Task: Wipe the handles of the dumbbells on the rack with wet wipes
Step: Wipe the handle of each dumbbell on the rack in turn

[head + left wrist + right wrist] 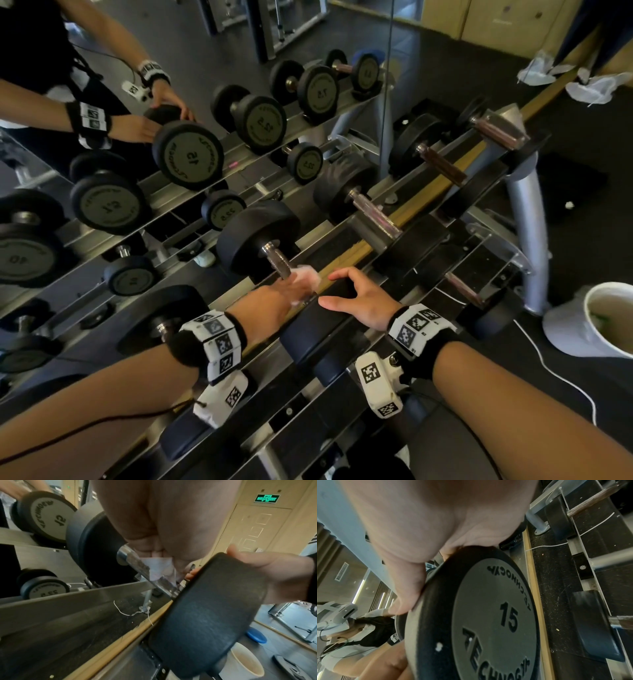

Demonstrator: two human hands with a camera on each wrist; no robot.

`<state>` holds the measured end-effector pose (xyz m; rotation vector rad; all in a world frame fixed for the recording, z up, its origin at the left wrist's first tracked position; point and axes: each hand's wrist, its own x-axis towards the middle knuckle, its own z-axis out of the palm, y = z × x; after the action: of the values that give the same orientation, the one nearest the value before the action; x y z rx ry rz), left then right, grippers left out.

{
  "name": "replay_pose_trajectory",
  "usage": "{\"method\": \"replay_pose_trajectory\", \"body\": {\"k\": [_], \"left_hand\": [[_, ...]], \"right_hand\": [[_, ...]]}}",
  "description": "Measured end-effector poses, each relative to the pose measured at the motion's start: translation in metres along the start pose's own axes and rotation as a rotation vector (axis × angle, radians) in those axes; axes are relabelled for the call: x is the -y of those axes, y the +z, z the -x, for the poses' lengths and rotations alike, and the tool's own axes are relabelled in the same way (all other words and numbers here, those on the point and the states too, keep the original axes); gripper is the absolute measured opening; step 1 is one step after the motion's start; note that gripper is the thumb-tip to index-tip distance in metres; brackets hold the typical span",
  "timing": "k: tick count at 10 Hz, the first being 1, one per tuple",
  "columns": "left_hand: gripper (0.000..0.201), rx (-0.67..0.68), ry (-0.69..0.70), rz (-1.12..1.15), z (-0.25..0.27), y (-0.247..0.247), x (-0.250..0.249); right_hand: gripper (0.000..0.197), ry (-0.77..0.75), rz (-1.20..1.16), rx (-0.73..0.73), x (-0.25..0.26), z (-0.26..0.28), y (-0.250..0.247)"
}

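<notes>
A black 15 dumbbell lies on the rack's top tier (404, 212). Its knurled steel handle (277, 262) runs from the far head (257, 236) to the near head (318, 329). My left hand (301, 284) grips the handle with a white wet wipe (306, 275) wrapped round it, close to the near head. In the left wrist view the wipe (157, 566) covers the handle (135, 562) under my fingers. My right hand (356, 298) grips the near head's rim, thumb and fingers spread over it. The right wrist view shows my thumb (406, 588) on the rim of the "15" end plate (488, 622).
More dumbbells (370, 205) (442, 164) lie to the right on the same tier, and others (462, 287) on the tier below. A mirror (185, 154) behind the rack reflects the weights and my arms. A white bin (606, 318) stands on the floor at right.
</notes>
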<state>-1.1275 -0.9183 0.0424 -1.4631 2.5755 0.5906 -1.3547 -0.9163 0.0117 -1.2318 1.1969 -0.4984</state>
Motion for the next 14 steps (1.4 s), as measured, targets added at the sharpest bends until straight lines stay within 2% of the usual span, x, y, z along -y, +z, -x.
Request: {"method": "replay_pose_trajectory", "body": {"k": [1,2,3,4,5,6,7,8,9,10,12,14], "left_hand": [[0.064,0.038,-0.024,0.042,0.006,-0.003,0.002],[0.067,-0.051,-0.195,0.048,-0.003,-0.012,0.01],[0.064,-0.099,-0.273,0.08,-0.01,-0.002,0.01],[0.06,-0.114,-0.24,0.123,0.003,0.014,-0.008],[0.049,0.026,-0.261,0.213,0.019,0.019,-0.013],[0.036,-0.114,-0.408,0.562,0.029,0.016,-0.009],[0.027,-0.425,-0.575,0.873,0.037,0.012,0.0],[0.028,-0.591,-0.754,0.814,0.043,0.013,0.009],[0.028,-0.686,-0.843,0.937,0.032,0.021,0.009],[0.026,-0.694,-0.863,1.107,0.012,0.03,0.001],[0.026,-0.709,-0.776,1.233,-0.011,0.04,-0.014],[0.039,-0.627,-0.766,1.23,-0.01,0.04,-0.013]], "right_hand": [[0.058,-0.005,0.008,0.005,-0.001,-0.001,0.0],[0.057,-0.003,0.0,0.01,-0.002,-0.002,-0.001],[0.057,0.003,-0.012,0.002,-0.004,-0.004,0.0],[0.055,-0.014,0.028,-0.01,-0.006,-0.006,0.0],[0.055,-0.007,0.032,0.0,-0.008,-0.008,-0.001],[0.055,0.009,0.013,0.021,-0.008,-0.009,-0.002],[0.05,0.009,0.017,0.039,-0.007,-0.009,-0.003],[0.046,0.011,0.022,0.051,-0.004,-0.007,-0.003],[0.045,0.008,0.018,0.046,-0.001,-0.005,-0.002],[0.045,0.011,0.001,0.039,0.0,-0.005,-0.002],[0.049,0.011,0.015,0.048,-0.001,-0.007,-0.002],[0.052,0.005,0.023,0.063,-0.007,-0.012,-0.004]]}}
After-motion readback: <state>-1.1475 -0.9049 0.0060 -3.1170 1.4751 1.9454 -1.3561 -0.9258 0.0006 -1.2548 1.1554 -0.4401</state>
